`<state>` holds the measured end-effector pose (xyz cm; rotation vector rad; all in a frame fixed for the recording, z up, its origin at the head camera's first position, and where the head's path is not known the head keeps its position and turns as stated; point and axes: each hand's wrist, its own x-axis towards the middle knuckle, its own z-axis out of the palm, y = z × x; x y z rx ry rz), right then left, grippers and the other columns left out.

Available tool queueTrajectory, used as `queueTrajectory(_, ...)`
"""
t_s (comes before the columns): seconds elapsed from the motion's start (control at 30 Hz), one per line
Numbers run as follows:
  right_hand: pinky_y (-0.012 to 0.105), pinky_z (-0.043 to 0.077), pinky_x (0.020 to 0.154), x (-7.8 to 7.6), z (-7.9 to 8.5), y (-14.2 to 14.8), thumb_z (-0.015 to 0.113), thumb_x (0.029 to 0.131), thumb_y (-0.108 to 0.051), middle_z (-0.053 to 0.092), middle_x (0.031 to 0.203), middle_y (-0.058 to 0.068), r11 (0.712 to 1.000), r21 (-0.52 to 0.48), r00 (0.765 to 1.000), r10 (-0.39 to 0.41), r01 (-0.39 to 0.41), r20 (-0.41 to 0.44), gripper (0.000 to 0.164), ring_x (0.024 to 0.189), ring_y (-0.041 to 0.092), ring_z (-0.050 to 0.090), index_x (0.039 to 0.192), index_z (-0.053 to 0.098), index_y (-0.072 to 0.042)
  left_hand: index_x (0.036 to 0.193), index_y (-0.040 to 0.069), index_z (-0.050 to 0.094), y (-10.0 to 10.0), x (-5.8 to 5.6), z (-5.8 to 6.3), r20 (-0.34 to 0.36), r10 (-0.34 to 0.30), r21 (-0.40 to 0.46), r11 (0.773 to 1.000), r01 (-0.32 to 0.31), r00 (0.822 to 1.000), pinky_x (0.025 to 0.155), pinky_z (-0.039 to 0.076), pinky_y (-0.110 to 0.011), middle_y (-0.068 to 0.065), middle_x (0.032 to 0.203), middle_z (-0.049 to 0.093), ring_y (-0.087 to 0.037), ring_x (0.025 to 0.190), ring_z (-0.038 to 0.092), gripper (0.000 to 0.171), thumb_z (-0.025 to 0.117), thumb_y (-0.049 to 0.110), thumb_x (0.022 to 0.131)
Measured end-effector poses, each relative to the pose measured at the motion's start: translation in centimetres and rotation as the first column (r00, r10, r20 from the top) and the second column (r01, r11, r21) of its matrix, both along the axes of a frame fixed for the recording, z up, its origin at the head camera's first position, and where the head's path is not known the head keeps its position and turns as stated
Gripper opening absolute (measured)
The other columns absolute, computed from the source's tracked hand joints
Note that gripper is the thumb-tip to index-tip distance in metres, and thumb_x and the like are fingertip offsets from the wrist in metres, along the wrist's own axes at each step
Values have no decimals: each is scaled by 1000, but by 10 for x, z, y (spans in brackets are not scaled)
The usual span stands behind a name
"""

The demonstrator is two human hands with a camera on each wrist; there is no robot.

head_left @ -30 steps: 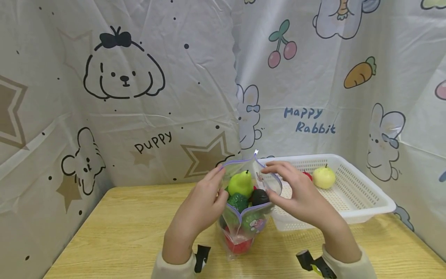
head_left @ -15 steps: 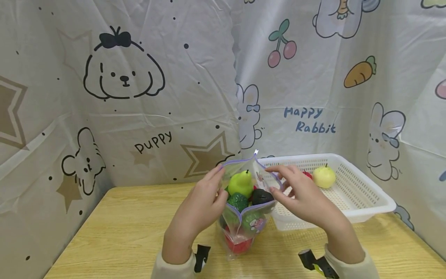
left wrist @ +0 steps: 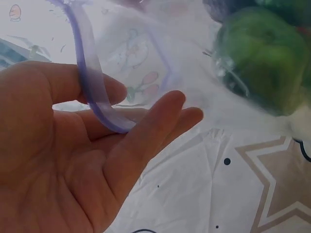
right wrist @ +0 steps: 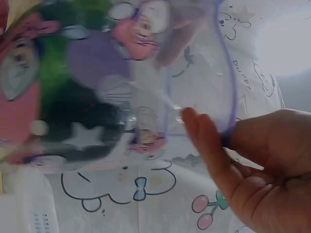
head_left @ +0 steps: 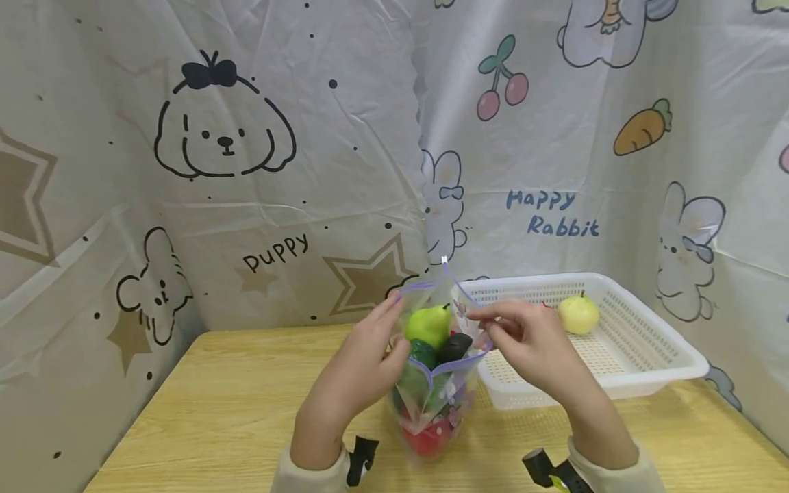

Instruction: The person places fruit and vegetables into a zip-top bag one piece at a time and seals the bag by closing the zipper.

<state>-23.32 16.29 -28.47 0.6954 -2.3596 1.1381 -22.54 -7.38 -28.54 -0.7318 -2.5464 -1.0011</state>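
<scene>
A clear zip bag (head_left: 425,397) with purple zip edges and printed figures stands on the table, its mouth spread apart. Inside, a green pear (head_left: 428,326) lies on top, beside a dark, avocado-like piece (head_left: 454,348) and a dark green bumpy piece (head_left: 422,352). Something red (head_left: 427,437) shows at the bottom. My left hand (head_left: 370,356) holds the left rim; in the left wrist view the purple strip runs between its thumb and fingers. My right hand (head_left: 524,339) pinches the right rim, with the strip reaching between thumb and fingers in the right wrist view.
A white perforated basket (head_left: 647,380) stands to the right behind the bag. In it lie a pale yellow-green round fruit (head_left: 578,314) with a stem and a red piece mostly covered by my right hand. Printed cloth hangs behind the wooden table (head_left: 246,397).
My right hand has closed its spread fingers onto the right rim. The bag's mouth has narrowed and its zip-pull corner risen. The pear now tips to the right. My left hand keeps its hold.
</scene>
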Motion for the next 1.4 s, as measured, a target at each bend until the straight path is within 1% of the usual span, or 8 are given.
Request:
queueTrajectory(0.07,19,57,62,0,-1,-3,56,83,8,72,91,5,999,-46,998,15,-18,-67,30,73,9,66,97,74,-11,135,-1,45,-2,1,1,27,5,17,1000,-6,1000,86,47,-39,-13,152,32,-24,136,29,46,43,12,91)
queueTrajectory(0.17,15,56,64,0,0,-8,56,82,10,70,94,6,990,-119,993,67,-79,-101,33,76,11,66,102,72,-10,139,0,40,-5,1,3,71,37,40,998,-40,997,88,45,-40,-12,153,30,-24,132,38,48,39,14,93)
queueTrajectory(0.23,14,56,66,1,0,-10,56,82,11,69,96,8,983,-149,991,89,-103,-99,34,78,12,66,105,71,-9,140,1,38,-8,0,4,90,62,47,997,-66,994,82,47,-39,-12,153,30,-17,101,60,49,38,15,93)
queueTrajectory(0.3,14,56,68,0,-1,-13,55,83,11,69,98,9,981,-162,991,95,-109,-94,35,80,12,65,108,70,-8,141,1,37,-8,0,5,101,78,62,994,-84,992,76,47,-38,-11,154,28,-10,67,55,50,38,15,93)
queueTrajectory(0.4,12,55,69,-1,-2,-15,56,84,11,69,96,11,982,-160,988,79,-100,-132,34,81,11,66,110,69,-6,143,0,32,-6,-1,4,68,76,102,991,-82,995,70,48,-34,-11,156,24,-10,54,43,52,40,12,92)
queueTrajectory(0.57,9,51,58,-2,-3,-14,55,85,9,69,95,10,982,-182,975,5,-46,-222,32,77,12,65,108,70,-6,145,1,26,-1,-3,4,2,64,153,986,-64,998,48,40,-21,-10,158,15,-4,51,34,58,42,7,89)
queueTrajectory(0.87,32,61,67,-5,-6,-6,51,94,-17,61,112,13,999,8,993,-40,40,108,25,85,22,66,112,66,-8,136,-5,42,1,-2,0,81,118,1,993,-118,990,45,32,-21,-19,151,34,-4,39,19,51,43,11,88)
queueTrajectory(1.4,42,58,77,-3,-9,-7,49,95,-33,59,123,7,993,119,999,20,-23,25,39,104,17,58,129,55,-16,141,0,36,5,-5,-4,66,149,8,989,-150,987,42,36,-21,-11,155,26,-2,38,22,55,45,15,89)
